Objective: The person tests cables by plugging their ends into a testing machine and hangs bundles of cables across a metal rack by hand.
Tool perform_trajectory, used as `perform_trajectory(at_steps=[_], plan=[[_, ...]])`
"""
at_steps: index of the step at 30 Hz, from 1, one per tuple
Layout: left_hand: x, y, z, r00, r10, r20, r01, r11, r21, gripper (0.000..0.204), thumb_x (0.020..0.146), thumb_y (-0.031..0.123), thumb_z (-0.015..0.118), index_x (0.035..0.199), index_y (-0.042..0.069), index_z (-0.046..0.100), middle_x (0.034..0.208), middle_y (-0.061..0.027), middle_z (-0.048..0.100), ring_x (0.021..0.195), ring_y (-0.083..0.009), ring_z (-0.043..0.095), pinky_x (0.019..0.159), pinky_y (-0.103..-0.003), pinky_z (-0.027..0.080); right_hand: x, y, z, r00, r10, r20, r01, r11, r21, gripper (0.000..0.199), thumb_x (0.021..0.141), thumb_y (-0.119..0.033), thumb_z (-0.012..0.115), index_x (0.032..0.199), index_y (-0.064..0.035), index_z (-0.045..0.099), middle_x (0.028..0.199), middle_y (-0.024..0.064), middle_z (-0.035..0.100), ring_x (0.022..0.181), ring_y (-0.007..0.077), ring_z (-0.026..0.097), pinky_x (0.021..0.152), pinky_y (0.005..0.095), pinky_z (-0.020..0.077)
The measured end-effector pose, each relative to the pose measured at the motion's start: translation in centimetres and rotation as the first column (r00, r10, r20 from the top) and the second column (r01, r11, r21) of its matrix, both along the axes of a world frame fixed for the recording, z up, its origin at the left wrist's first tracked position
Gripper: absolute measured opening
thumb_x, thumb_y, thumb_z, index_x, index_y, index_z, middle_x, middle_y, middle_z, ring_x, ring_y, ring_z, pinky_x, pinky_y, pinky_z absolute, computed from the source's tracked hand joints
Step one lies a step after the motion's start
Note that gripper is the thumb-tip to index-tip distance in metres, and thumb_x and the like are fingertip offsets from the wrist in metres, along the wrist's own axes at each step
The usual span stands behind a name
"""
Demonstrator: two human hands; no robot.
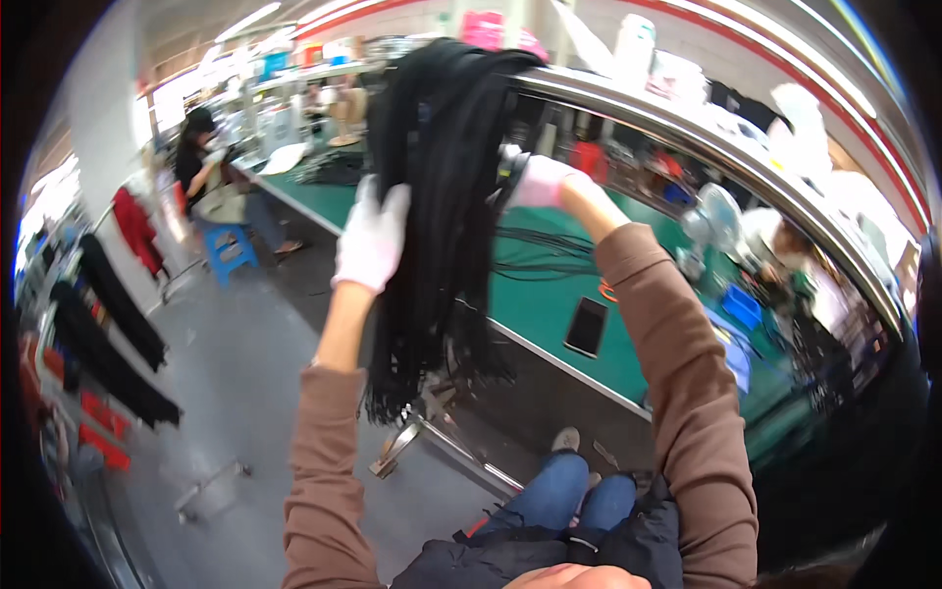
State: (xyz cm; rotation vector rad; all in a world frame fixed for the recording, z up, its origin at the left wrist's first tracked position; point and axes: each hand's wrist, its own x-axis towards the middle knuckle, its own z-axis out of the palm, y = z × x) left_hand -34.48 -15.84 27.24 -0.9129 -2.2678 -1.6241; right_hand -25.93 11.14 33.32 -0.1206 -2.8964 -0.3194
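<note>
A thick bundle of long black strips (437, 196), perhaps cords or straps, hangs over a metal rail (667, 110), its loose ends dangling past the table's front edge. My left hand (373, 236), in a white glove, lies against the bundle's left side with thumb and fingers apart, pointing up. At the upper right edge of the bundle is my right hand (538, 183), also gloved. Its fingers curl around dark strips there, partly hidden and blurred. More thin black cords (545, 250) lie on the green tabletop (549, 309) below my right wrist.
On the table lie a phone (586, 326) and orange-handled scissors (607, 291); a fan (714, 218) and blue bin (741, 306) stand farther right. Someone sits (206, 167) at the far left near a blue stool (228, 252). Dark garments (108, 344) hang on a left-hand rack.
</note>
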Motion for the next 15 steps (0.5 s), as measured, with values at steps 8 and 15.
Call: perform_trajectory(at_steps=[8,15], plan=[[9.1,-1.8,-2.9,0.704,0.312,-0.638,-0.049,0.918,0.395,0.062,0.085,0.006,0.058,0.144,0.0,0.039,0.137,-0.0204,0.049,0.124,-0.0362,0.046,0.106,-0.043,0.037,25.2,-14.6,-0.8,0.851,-0.412,-0.324,0.439,0.898,0.012,0.02,0.084,-0.024,0.058,0.087,-0.0046,0.063,0.084,0.0135,0.068,0.075,0.0353,0.065,0.066,0.0395,0.0519],[24.3,3.5,-4.8,0.502,-0.349,-0.792,0.703,0.697,0.139,0.057,0.073,0.011,0.066,0.128,0.002,0.057,0.122,-0.0148,0.058,0.108,-0.0314,0.054,0.096,-0.04,0.043,45.1,-16.7,4.8,0.334,-0.152,-0.93,0.921,0.261,0.288,0.034,0.081,-0.022,0.068,0.113,-0.0115,0.068,0.1,0.0061,0.062,0.091,0.0244,0.06,0.076,0.0322,0.0501]])
